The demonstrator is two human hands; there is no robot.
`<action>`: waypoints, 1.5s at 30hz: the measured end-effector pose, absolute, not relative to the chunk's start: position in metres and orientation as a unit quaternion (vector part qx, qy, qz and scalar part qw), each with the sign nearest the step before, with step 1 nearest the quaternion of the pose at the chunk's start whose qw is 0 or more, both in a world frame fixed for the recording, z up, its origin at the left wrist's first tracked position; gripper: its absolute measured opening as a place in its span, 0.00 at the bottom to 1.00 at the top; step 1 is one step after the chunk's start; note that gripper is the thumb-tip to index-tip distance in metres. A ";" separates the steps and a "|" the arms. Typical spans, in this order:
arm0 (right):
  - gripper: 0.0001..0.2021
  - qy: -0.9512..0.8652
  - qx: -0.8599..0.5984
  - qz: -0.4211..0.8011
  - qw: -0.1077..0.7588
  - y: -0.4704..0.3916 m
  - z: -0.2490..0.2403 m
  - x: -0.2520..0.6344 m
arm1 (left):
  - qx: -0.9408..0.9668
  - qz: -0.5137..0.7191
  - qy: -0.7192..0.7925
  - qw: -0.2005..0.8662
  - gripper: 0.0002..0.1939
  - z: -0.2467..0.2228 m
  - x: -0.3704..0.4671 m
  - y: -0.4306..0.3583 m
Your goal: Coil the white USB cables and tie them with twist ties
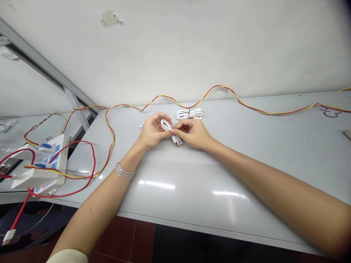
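Observation:
A coiled white cable (177,139) is held between my two hands, just above the grey table. My left hand (153,130) grips the coil from the left, its thumb laid against the loops. From the right, my right hand (193,134) pinches the middle of the same coil between thumb and fingers. Behind my right hand lies a second white cable bundle (189,114), bound round its middle with a dark tie. A bit of another white item (142,125) peeks out left of my left hand, mostly hidden by it.
Twisted red and yellow wires (164,96) run along the back of the table (175,171) by the wall. On the left, a white power strip (59,153) carries several plugs and a looping red cord (94,157). Dark wire pieces (331,113) lie at the right.

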State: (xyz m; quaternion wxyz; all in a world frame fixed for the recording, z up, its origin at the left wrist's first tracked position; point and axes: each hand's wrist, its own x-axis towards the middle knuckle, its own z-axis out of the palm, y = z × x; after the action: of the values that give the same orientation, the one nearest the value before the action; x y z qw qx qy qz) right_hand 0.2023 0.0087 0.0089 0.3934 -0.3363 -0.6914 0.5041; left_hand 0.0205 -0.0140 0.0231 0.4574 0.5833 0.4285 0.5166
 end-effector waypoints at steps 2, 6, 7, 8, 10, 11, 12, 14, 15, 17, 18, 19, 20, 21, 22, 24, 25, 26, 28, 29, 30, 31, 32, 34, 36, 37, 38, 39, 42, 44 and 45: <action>0.12 -0.683 -0.339 0.514 0.394 0.009 0.009 0.202 | 0.587 0.519 0.427 0.452 0.28 0.024 0.021 -0.015; 0.15 -0.671 -0.338 0.521 0.404 0.009 0.008 0.201 | 0.600 0.527 0.411 0.439 0.24 0.025 0.022 -0.017; 0.16 -0.669 -0.338 0.522 0.408 0.010 0.008 0.201 | 0.605 0.527 0.407 0.436 0.23 0.024 0.022 -0.017; 0.17 -0.668 -0.337 0.523 0.410 0.010 0.008 0.201 | 0.611 0.527 0.406 0.430 0.22 0.024 0.022 -0.017; 0.19 -0.662 -0.334 0.528 0.413 0.010 0.008 0.201 | 0.622 0.526 0.407 0.413 0.21 0.024 0.023 -0.017; 0.19 -0.658 -0.334 0.533 0.414 0.010 0.008 0.202 | 0.629 0.527 0.406 0.402 0.20 0.024 0.023 -0.018; 0.19 -0.654 -0.335 0.536 0.416 0.011 0.008 0.202 | 0.636 0.528 0.404 0.392 0.19 0.024 0.024 -0.018; 0.19 -0.648 -0.339 0.536 0.423 0.011 0.007 0.202 | 0.649 0.528 0.399 0.375 0.18 0.025 0.026 -0.020; 0.19 -0.647 -0.340 0.533 0.427 0.011 0.007 0.202 | 0.655 0.526 0.397 0.370 0.17 0.025 0.026 -0.020; 0.19 -0.649 -0.348 0.519 0.434 0.011 0.006 0.202 | 0.665 0.525 0.393 0.357 0.17 0.025 0.028 -0.021; 0.18 -0.652 -0.352 0.511 0.436 0.011 0.005 0.202 | 0.669 0.526 0.392 0.350 0.17 0.025 0.028 -0.021; 0.18 -0.655 -0.356 0.502 0.438 0.011 0.005 0.202 | 0.671 0.529 0.390 0.344 0.17 0.024 0.028 -0.021; 0.17 -0.658 -0.358 0.495 0.441 0.011 0.005 0.202 | 0.671 0.532 0.390 0.339 0.17 0.023 0.028 -0.020; 0.15 -0.660 -0.358 0.488 0.444 0.011 0.005 0.201 | 0.671 0.534 0.391 0.335 0.18 0.022 0.029 -0.020; 0.14 -0.664 -0.356 0.483 0.447 0.011 0.005 0.201 | 0.669 0.535 0.395 0.332 0.19 0.021 0.028 -0.019; 0.13 -0.667 -0.350 0.479 0.450 0.010 0.006 0.201 | 0.670 0.533 0.401 0.325 0.20 0.020 0.029 -0.019; 0.12 -0.668 -0.348 0.479 0.450 0.010 0.006 0.201 | 0.673 0.532 0.403 0.320 0.20 0.020 0.029 -0.019; 0.12 -0.669 -0.348 0.478 0.450 0.010 0.006 0.201 | 0.676 0.532 0.403 0.313 0.19 0.019 0.029 -0.020; 0.12 -0.670 -0.351 0.475 0.449 0.009 0.007 0.201 | 0.681 0.535 0.402 0.298 0.18 0.019 0.030 -0.021; 0.12 -0.671 -0.355 0.472 0.448 0.009 0.007 0.201 | 0.684 0.536 0.403 0.287 0.18 0.019 0.030 -0.021; 0.12 -0.672 -0.359 0.469 0.447 0.009 0.007 0.201 | 0.689 0.537 0.402 0.275 0.17 0.019 0.030 -0.021; 0.12 -0.673 -0.362 0.465 0.447 0.009 0.007 0.200 | 0.696 0.539 0.397 0.260 0.17 0.019 0.030 -0.021; 0.12 -0.674 -0.363 0.464 0.447 0.009 0.007 0.200 | 0.705 0.538 0.390 0.246 0.17 0.018 0.030 -0.021; 0.13 -0.674 -0.362 0.463 0.447 0.009 0.006 0.200 | 0.721 0.535 0.379 0.224 0.15 0.017 0.029 -0.020; 0.13 -0.674 -0.363 0.462 0.448 0.009 0.006 0.199 | 0.729 0.527 0.378 0.219 0.13 0.016 0.028 -0.019; 0.13 -0.675 -0.364 0.461 0.447 0.010 0.006 0.199 | 0.730 0.523 0.381 0.220 0.13 0.015 0.028 -0.019; 0.13 -0.676 -0.365 0.459 0.446 0.010 0.006 0.199 | 0.730 0.521 0.382 0.222 0.13 0.014 0.027 -0.019; 0.12 -0.677 -0.367 0.457 0.445 0.010 0.006 0.199 | 0.728 0.523 0.381 0.226 0.14 0.013 0.027 -0.018; 0.13 -0.680 -0.367 0.455 0.442 0.010 0.005 0.199 | 0.715 0.541 0.368 0.245 0.19 0.009 0.028 -0.016; 0.12 -0.678 -0.366 0.460 0.441 0.011 0.003 0.199 | 0.703 0.554 0.362 0.260 0.21 0.008 0.029 -0.016; 0.12 -0.675 -0.365 0.465 0.441 0.011 0.002 0.198 | 0.696 0.557 0.365 0.268 0.22 0.008 0.030 -0.016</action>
State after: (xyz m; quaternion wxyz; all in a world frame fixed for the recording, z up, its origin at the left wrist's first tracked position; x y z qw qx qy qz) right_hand 0.1985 0.0114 0.0022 0.4409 -0.3655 -0.6752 0.4648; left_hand 0.0303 -0.0161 0.0081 0.2675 0.6961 0.3648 0.5575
